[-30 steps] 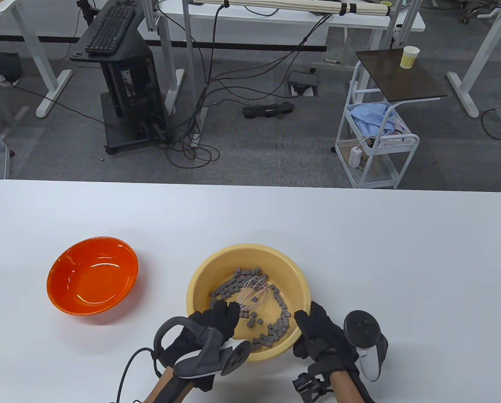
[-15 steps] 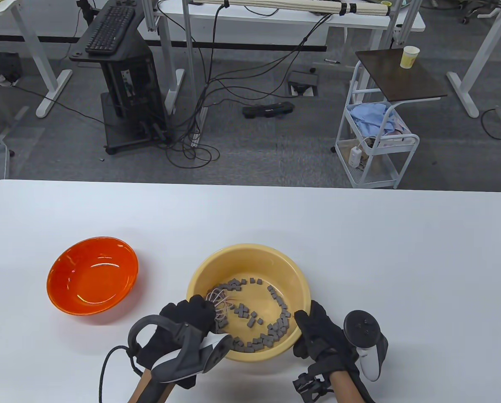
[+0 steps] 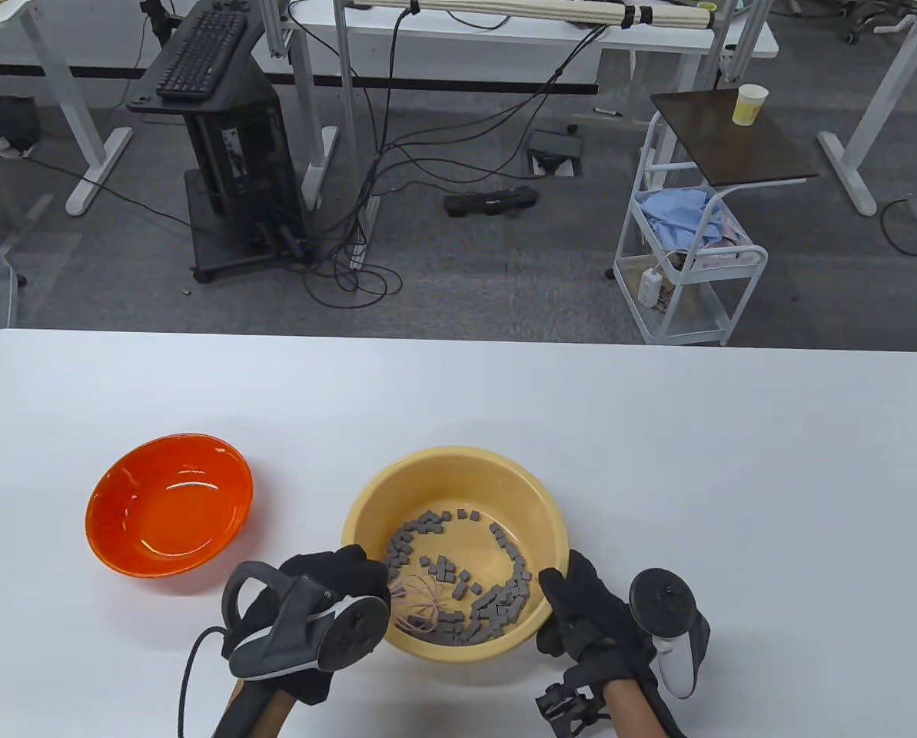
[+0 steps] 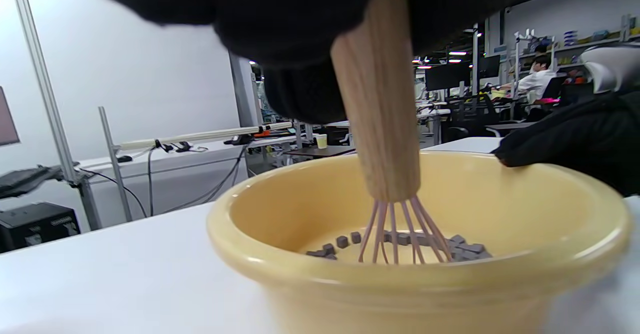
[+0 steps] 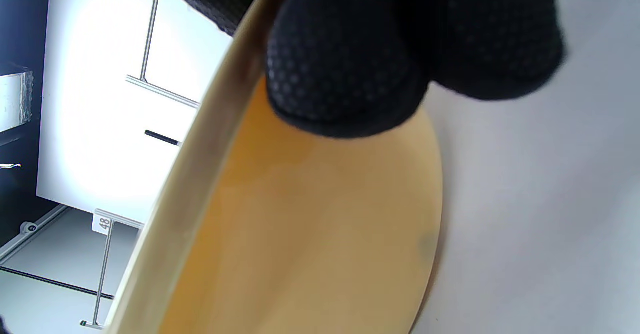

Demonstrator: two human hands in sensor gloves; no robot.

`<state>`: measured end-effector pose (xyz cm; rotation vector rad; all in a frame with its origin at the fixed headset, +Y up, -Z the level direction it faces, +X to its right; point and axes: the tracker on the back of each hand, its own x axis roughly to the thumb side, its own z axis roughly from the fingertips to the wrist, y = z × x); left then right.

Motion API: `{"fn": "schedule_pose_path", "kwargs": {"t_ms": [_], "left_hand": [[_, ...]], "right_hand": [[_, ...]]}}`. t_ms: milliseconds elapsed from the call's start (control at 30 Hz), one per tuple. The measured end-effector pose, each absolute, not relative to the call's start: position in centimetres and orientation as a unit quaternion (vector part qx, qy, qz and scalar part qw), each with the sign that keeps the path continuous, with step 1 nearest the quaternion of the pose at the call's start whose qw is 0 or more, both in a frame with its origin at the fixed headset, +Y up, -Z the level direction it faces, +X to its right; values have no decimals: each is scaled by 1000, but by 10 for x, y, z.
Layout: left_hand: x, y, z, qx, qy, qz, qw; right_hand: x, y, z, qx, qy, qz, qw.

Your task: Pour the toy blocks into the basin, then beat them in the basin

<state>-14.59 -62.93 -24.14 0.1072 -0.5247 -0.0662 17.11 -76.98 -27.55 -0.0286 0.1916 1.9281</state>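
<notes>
The left hand [image 3: 327, 592] is gripping the whisk [image 4: 382, 124], its wires standing among the blocks [image 3: 496, 600] in the basin [image 3: 458, 465]; the right hand [image 3: 581, 615] is gripping the basin's rim.

**What the views hide**

Left hand [image 3: 327, 596] covers the whisk [image 4: 382, 124] handle's top; table view shows only blurred wires. Right hand [image 3: 589, 615] hides the basin [image 3: 366, 507] rim there. Right wrist view cuts the basin off; blocks [image 3: 496, 600] unseen there.
</notes>
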Motion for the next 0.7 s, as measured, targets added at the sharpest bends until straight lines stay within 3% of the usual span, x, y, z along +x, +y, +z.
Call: {"fn": "schedule_pose_path", "kwargs": {"t_ms": [300, 500, 700], "left_hand": [[-127, -647, -244, -2, -310, 18, 951], [-106, -659, -239, -11, -333, -21, 943], [-90, -672, -237, 24, -305, -86, 948]], "right_hand": [[171, -770, -275, -12, 82, 819, 568], [170, -770, -275, -12, 82, 817, 570], [170, -770, -275, -13, 81, 818, 570]]}}
